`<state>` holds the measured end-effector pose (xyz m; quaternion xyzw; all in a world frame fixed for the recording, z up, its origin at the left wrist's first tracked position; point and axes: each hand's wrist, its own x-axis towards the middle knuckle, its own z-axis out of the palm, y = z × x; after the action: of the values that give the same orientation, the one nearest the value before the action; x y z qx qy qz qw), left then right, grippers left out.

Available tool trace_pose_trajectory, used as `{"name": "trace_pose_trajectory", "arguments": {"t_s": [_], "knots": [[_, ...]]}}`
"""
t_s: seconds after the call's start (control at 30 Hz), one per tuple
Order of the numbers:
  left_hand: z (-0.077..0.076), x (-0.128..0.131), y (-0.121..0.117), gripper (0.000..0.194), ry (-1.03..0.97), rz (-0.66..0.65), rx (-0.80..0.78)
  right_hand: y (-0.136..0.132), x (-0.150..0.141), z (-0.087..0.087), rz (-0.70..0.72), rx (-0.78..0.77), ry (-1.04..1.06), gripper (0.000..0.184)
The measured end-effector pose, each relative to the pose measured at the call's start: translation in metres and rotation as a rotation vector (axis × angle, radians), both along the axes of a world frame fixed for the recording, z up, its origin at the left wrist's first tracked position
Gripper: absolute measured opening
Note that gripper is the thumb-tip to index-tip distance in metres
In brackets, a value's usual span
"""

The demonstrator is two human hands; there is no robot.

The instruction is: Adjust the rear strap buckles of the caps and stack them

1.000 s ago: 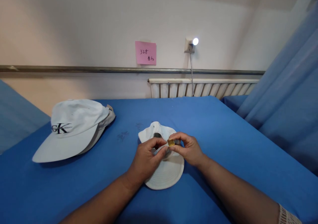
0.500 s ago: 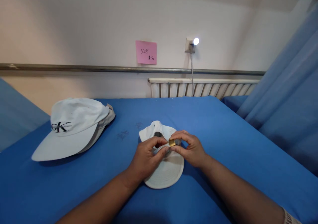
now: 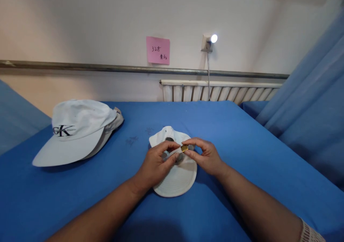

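A pale cap (image 3: pixel 176 181) lies on the blue-covered table, its brim toward me. At its back strap (image 3: pixel 176 151) my left hand (image 3: pixel 156 165) pinches the light cloth band between thumb and fingers. My right hand (image 3: pixel 208 156) grips a small gold-coloured metal buckle (image 3: pixel 184 148) on that same strap, thumb below and fingers above. The two hands are close together over the cap's opening, with the buckle between them. Part of the strap is hidden behind my fingers.
To the left, pale caps (image 3: pixel 80 118) with dark lettering on the top one sit nested together on the blue cloth (image 3: pixel 242 156). Behind are a radiator (image 3: pixel 199 91), a metal rail (image 3: pixel 113 68), a pink note (image 3: pixel 158 50) and a lit plug (image 3: pixel 208 41). A blue curtain (image 3: pixel 309 102) hangs at right.
The view has tipped slightly downward. My fingers have shifted a little at the buckle, and more of the light strap shows between my hands. Both hands keep their hold.
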<state>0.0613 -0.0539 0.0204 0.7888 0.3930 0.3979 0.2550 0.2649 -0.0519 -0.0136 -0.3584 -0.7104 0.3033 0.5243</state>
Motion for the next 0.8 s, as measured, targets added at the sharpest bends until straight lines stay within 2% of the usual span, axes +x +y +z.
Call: {"name": "trace_pose_trajectory", "arguments": {"t_s": [0.13,0.33,0.47,0.57,0.8], "knots": [[-0.006,-0.001,0.001,0.013,0.024,0.038,0.043,0.001,0.0,0.0,-0.028,0.016,-0.016,0.02],[-0.01,-0.005,0.003,0.015,0.159,0.109,0.173,0.003,0.001,-0.002,-0.057,-0.045,0.029,0.019],[-0.01,-0.007,0.004,0.021,0.196,0.079,0.319,0.004,0.001,-0.004,-0.062,-0.075,0.079,0.018],[-0.008,-0.007,0.006,0.016,0.2,0.043,0.389,0.006,-0.001,-0.006,-0.059,-0.112,0.131,0.018],[-0.006,-0.005,0.005,0.014,0.134,0.079,0.289,0.007,-0.003,-0.01,-0.028,-0.228,0.207,0.02]]}}
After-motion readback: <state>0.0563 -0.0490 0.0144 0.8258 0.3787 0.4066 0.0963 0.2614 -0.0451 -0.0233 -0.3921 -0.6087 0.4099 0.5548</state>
